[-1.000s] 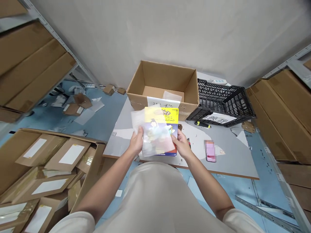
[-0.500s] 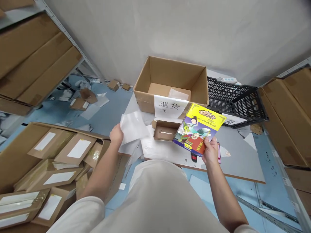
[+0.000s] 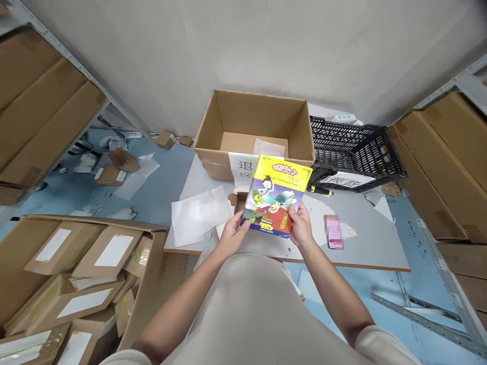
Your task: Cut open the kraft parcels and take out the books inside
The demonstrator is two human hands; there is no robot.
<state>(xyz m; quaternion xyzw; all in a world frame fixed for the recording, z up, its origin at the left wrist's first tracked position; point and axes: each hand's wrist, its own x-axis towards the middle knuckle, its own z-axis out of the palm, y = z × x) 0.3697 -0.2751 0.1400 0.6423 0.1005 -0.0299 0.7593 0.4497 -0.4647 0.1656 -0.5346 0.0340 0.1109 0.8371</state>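
A yellow and purple picture book (image 3: pixel 276 197) with cartoon figures on its cover is held up over the table, tilted slightly. My left hand (image 3: pixel 233 234) grips its lower left corner, thumb on the cover. On the lower right edge, my right hand (image 3: pixel 302 225) is closed around the book the same way. Behind the book a small open brown carton (image 3: pixel 239 201) is mostly hidden. A white foam sheet (image 3: pixel 198 213) lies on the table left of it.
A large open cardboard box (image 3: pixel 213 165) with a paper sign stands at the back, beside a black plastic crate (image 3: pixel 357 152). A phone (image 3: pixel 334 232) and a yellow-black cutter (image 3: pixel 320 190) lie at right. A big carton (image 3: pixel 158 253) of labelled parcels stands at left.
My left hand has let go of the white sheet, now on the table, and taken hold of the book. My right hand has brought the book left to the middle.
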